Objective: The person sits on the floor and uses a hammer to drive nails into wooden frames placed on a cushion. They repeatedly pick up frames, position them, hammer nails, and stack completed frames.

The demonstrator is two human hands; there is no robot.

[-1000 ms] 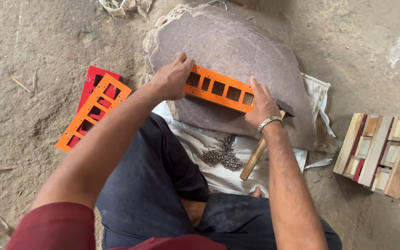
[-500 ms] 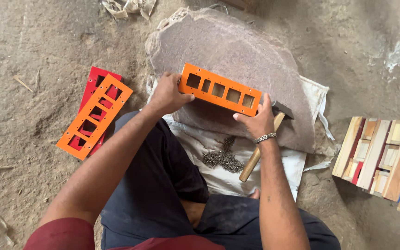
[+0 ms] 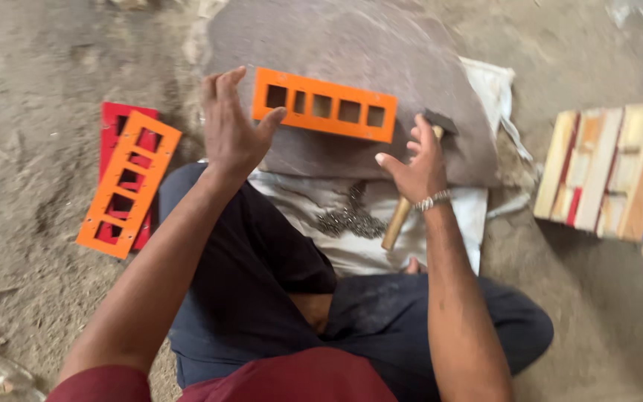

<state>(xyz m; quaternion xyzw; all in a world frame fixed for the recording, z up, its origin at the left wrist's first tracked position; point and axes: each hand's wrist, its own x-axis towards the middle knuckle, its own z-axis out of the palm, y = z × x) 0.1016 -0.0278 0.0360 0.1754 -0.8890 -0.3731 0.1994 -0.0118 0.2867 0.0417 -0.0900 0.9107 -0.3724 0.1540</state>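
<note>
The orange frame [image 3: 325, 114] is a flat, long rectangle with five squarish cut-outs in a row, its paint bright and even, edges crisp. It lies on a big grey stone slab [image 3: 381, 52], smooth-faced and rounded at the edges, which sits on the dusty floor [image 3: 31, 59] in front of the seated person. The left hand [image 3: 231, 126] is at the frame's left end, fingers spread and loose, thumb tip touching the lower corner; it is not clamped on it. The right hand [image 3: 414, 160] hovers just below the frame's right end, fingers curled but released, holding nothing. Behind that hand lies a hammer [image 3: 409, 195], pale wooden handle and dark metal head, resting on the slab's edge and a creased white cloth [image 3: 351, 231] with a small heap of dark nails. To the left on the floor, another orange frame [image 3: 129, 184] lies on a red one [image 3: 113, 123]. To the right stands a stack of rough wooden pieces [image 3: 612, 171].
</note>
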